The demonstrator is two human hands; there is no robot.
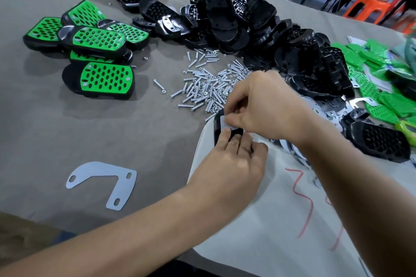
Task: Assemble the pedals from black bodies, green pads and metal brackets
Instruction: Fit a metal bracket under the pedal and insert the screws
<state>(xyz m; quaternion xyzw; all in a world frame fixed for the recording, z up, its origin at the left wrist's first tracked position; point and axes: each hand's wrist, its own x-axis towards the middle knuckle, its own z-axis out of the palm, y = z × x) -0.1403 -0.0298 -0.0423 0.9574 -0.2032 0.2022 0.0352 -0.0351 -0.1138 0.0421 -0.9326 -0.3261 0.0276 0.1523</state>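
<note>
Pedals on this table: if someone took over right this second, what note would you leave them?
The left hand holds a black body. The right hand pinches a metal bracket onto it.
The finished pedals lie far left, the screws in the middle and the loose black bodies behind them. The green pads and more brackets are on the right. One spare bracket lies near left.
Done: several pedals.
Left: fasten this bracket, then work through the remaining piles.

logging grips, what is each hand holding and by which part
Right hand pinches the metal bracket by its edge; left hand holds the black body beneath it by its near end.
</note>
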